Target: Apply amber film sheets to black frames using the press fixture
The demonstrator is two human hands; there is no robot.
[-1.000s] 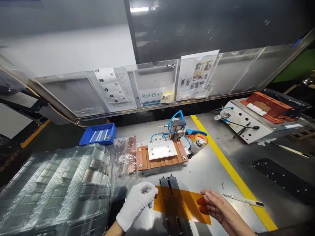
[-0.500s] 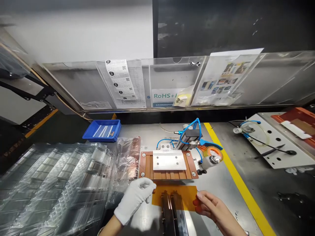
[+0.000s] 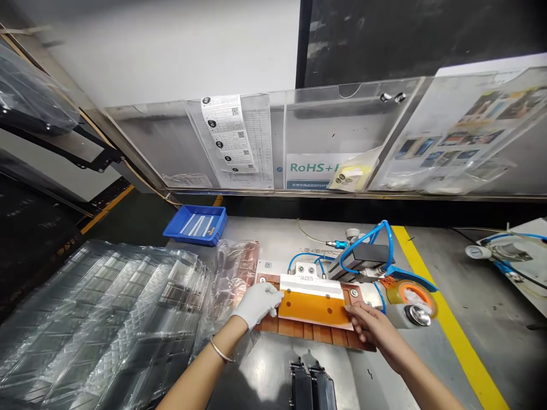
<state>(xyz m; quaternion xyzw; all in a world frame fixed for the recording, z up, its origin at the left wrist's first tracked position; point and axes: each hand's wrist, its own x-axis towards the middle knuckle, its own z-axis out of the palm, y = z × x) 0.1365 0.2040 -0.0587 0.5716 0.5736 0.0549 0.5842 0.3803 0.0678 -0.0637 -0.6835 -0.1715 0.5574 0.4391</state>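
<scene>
An amber, see-through film sheet is stretched between my two hands over the silver metal plate of a brown fixture. My left hand, in a white glove, pinches the sheet's left edge. Bare, my right hand grips its right edge between thumb and fingers. Screw heads of the plate show through the film. Whether the film touches the plate I cannot tell. Nearer to me, two dark long parts lie side by side on the metal table.
Clear plastic trays are stacked at left, beside bagged copper-coloured pieces. A blue bin stands behind them. Right of the fixture are blue air hoses, an orange tape roll and a metal-topped bottle.
Both hands have carried the amber film forward, from above the dark parts to over the fixture's plate. The camera view has shifted as well.
</scene>
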